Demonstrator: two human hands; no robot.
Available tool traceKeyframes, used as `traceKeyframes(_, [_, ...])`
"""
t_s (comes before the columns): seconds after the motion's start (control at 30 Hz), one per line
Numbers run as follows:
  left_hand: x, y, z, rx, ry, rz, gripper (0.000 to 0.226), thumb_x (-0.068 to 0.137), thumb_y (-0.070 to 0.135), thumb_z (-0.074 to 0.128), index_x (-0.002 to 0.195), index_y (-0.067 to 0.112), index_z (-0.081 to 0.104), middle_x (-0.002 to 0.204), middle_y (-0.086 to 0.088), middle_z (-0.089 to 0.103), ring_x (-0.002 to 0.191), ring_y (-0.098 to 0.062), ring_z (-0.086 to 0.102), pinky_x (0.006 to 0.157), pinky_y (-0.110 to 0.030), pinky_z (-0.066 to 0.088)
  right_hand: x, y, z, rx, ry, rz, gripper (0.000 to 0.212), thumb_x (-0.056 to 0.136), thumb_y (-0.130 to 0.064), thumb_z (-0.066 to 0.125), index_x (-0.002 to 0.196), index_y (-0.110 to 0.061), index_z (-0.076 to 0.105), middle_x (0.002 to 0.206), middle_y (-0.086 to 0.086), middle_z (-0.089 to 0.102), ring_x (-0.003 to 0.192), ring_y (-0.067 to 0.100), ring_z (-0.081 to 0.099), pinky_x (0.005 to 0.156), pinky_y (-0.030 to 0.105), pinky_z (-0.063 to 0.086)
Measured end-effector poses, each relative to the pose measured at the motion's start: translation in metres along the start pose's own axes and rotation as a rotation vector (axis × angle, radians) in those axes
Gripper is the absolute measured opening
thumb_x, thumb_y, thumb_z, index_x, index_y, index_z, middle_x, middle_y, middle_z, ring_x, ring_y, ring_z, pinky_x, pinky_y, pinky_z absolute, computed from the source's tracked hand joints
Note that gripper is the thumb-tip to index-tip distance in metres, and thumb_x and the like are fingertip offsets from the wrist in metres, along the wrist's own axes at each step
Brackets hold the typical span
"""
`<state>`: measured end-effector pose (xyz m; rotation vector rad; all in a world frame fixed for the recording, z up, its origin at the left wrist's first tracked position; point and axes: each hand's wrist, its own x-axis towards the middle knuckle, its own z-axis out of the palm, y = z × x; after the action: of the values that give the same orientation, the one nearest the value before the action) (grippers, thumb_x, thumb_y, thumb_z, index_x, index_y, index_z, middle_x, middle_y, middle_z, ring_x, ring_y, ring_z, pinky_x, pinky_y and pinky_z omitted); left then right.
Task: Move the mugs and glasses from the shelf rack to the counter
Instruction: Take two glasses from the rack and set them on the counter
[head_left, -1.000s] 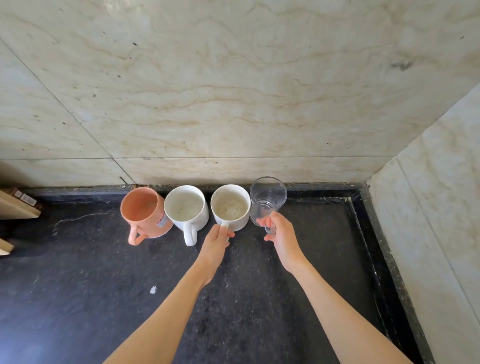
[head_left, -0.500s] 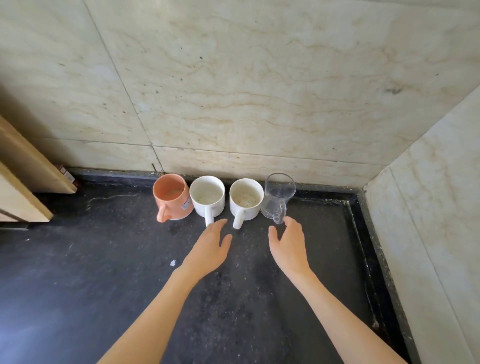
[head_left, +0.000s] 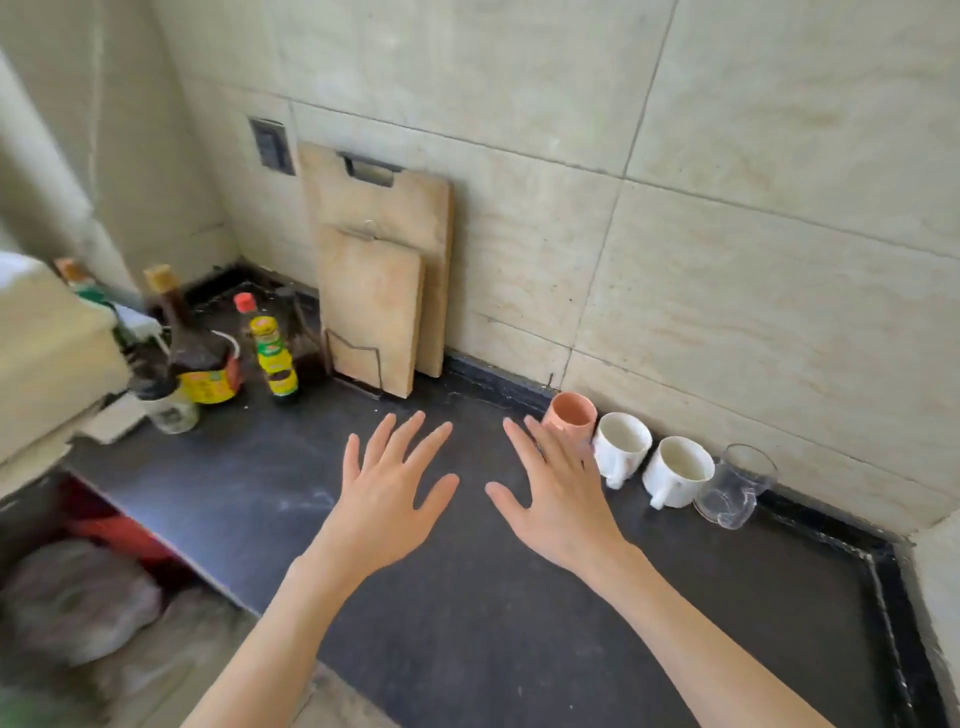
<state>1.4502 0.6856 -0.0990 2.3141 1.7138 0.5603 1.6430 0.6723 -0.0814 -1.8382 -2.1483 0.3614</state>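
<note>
- Mugs and a glass stand in a row on the dark tabletop (head_left: 467, 597), tight along the base of the tiled wall: an orange mug (head_left: 570, 415) at the left end, then a white mug (head_left: 622, 448), a second white mug (head_left: 678, 470) and a clear glass (head_left: 736, 486) at the right end.
- Each piece sits just beside or touching its neighbour; the white mugs' handles point out toward the person.
- Left hand (head_left: 387, 501) hovers over bare tabletop with fingers spread wide, holding nothing.
- Right hand (head_left: 558, 499) is likewise flat and spread, empty; its fingertips overlap the orange mug in the view, and contact cannot be told.
- Shelf rack is not in view, so whether more pieces wait there cannot be judged; four pieces look already set down.
- Head points left toward the cutting boards (head_left: 379, 270) and sauce bottles (head_left: 244, 353), so the step in hand is probably going for the next load.
- To do it well, each hand should take one piece by the handle or body, carry it upright, and extend the row without knocking the glass.
</note>
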Motion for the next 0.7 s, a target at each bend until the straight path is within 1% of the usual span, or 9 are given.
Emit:
traceKeyframes(0.17, [-0.117, -0.084, -0.085, 0.056, 0.12, -0.201, 0.055, 0.092, 0.052, 0.03, 0.143, 0.046, 0.012, 0.158, 0.008, 0.006, 0.145, -0.018, -0.007, 0.115, -0.045, -0.007, -0.01, -0.142, 0.033, 0.027, -0.03, -0.259, 0.066, 0.09, -0.053, 0.037, 0.147, -0.034, 0.007, 0.159, -0.003, 0.008, 0.146, 0.017, 0.001, 0.115, 0.053, 0.002])
traceKeyframes(0.27, [-0.199, -0.132, -0.133, 0.105, 0.192, -0.346, 0.055, 0.091, 0.057, 0.024, 0.142, 0.05, 0.007, 0.158, 0.009, 0.005, 0.144, -0.016, -0.01, 0.114, -0.044, -0.01, -0.025, -0.235, 0.061, 0.073, -0.078, -0.436, 0.066, 0.09, -0.052, 0.038, 0.146, -0.034, 0.009, 0.158, -0.003, 0.01, 0.145, 0.017, 0.002, 0.116, 0.054, 0.003])
traceKeyframes(0.33, [-0.252, -0.161, -0.162, 0.145, 0.237, -0.457, 0.056, 0.09, 0.059, 0.021, 0.142, 0.049, 0.005, 0.158, 0.009, 0.005, 0.144, -0.015, -0.011, 0.114, -0.043, -0.011, -0.037, -0.298, 0.08, 0.096, -0.095, -0.554, 0.066, 0.089, -0.052, 0.038, 0.146, -0.034, 0.01, 0.158, -0.003, 0.012, 0.145, 0.017, 0.004, 0.116, 0.053, 0.004])
traceKeyframes(0.4, [-0.308, -0.187, -0.188, 0.191, 0.283, -0.576, 0.057, 0.091, 0.057, 0.023, 0.143, 0.046, 0.007, 0.158, 0.008, 0.007, 0.145, -0.016, -0.008, 0.115, -0.043, -0.008, -0.054, -0.359, 0.1, 0.116, -0.108, -0.673, 0.066, 0.089, -0.053, 0.039, 0.146, -0.033, 0.013, 0.157, -0.002, 0.016, 0.145, 0.017, 0.007, 0.115, 0.053, 0.006])
traceKeyframes(0.53, [-0.411, -0.224, -0.232, 0.253, 0.375, -0.789, 0.056, 0.092, 0.052, 0.03, 0.144, 0.042, 0.012, 0.156, 0.005, 0.015, 0.145, -0.019, -0.001, 0.115, -0.045, -0.003, -0.098, -0.467, 0.139, 0.147, -0.191, -0.894, 0.067, 0.088, -0.054, 0.041, 0.146, -0.031, 0.016, 0.156, -0.001, 0.02, 0.144, 0.018, 0.011, 0.114, 0.053, 0.008])
traceKeyframes(0.6, [-0.46, -0.236, -0.25, 0.279, 0.432, -0.898, 0.055, 0.093, 0.05, 0.031, 0.144, 0.041, 0.013, 0.156, 0.005, 0.015, 0.145, -0.019, 0.0, 0.115, -0.046, -0.002, -0.118, -0.516, 0.156, 0.144, -0.217, -1.008, 0.067, 0.087, -0.056, 0.04, 0.145, -0.031, 0.018, 0.155, 0.0, 0.022, 0.143, 0.018, 0.013, 0.114, 0.053, 0.01])
traceKeyframes(0.7, [-0.523, -0.253, -0.272, 0.325, 0.488, -1.038, 0.055, 0.094, 0.048, 0.032, 0.145, 0.037, 0.015, 0.155, 0.004, 0.018, 0.144, -0.019, 0.003, 0.116, -0.047, 0.003, -0.143, -0.584, 0.174, 0.177, -0.23, -1.16, 0.066, 0.087, -0.056, 0.041, 0.144, -0.029, 0.022, 0.149, 0.001, 0.031, 0.14, 0.02, 0.022, 0.112, 0.053, 0.016])
